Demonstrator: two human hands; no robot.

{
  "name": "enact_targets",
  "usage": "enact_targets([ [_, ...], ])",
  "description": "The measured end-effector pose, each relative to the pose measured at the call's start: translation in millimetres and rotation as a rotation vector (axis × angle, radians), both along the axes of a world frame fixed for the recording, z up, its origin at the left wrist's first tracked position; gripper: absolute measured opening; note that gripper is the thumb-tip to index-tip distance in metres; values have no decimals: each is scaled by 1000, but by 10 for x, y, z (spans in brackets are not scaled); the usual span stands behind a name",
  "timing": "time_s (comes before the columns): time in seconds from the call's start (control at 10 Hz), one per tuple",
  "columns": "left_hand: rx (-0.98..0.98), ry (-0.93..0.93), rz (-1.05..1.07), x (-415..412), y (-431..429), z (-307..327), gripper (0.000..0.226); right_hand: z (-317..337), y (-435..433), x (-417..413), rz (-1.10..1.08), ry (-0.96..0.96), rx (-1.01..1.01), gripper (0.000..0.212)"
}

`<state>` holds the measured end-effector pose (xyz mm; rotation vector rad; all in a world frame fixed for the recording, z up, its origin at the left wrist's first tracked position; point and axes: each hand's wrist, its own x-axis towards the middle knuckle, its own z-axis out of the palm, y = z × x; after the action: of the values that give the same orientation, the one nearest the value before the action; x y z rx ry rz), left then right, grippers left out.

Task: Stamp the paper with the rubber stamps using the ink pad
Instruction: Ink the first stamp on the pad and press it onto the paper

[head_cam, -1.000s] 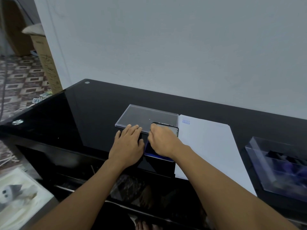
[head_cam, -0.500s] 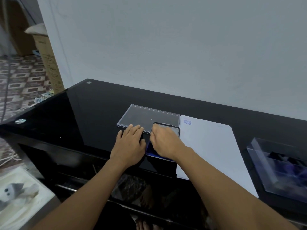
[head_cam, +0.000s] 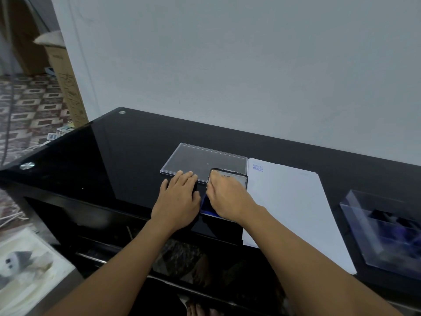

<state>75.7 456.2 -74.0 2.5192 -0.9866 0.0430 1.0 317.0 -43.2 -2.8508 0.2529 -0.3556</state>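
Since a second ago almost nothing has moved. The left hand [head_cam: 176, 201] still lies flat with straight fingers on the black glass worktop [head_cam: 114, 169], its fingertips touching the near edge of a clear lid [head_cam: 202, 160]. The right hand [head_cam: 227, 197] stays hunched over the blue ink pad [head_cam: 205, 205] with its fingers curled down. Whether they grip anything is hidden under the hand.

The paper [head_cam: 291, 208] lies at 3 o'clock, just beside the pad, with a blue print [head_cam: 257, 168] in its far left corner. Farther toward 3 o'clock sits a clear box [head_cam: 355, 208], cut off by the frame, its dark contents blurred. A plain wall [head_cam: 227, 65] stands at 12 o'clock. At 10 o'clock are a cardboard box [head_cam: 66, 80] and patterned floor [head_cam: 29, 103].
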Motion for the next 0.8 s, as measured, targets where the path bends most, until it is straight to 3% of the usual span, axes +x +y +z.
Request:
enact_targets([
  [0.8, -40, 75, 3, 28, -5, 40, 53, 67, 5, -6, 15, 24, -21, 18],
])
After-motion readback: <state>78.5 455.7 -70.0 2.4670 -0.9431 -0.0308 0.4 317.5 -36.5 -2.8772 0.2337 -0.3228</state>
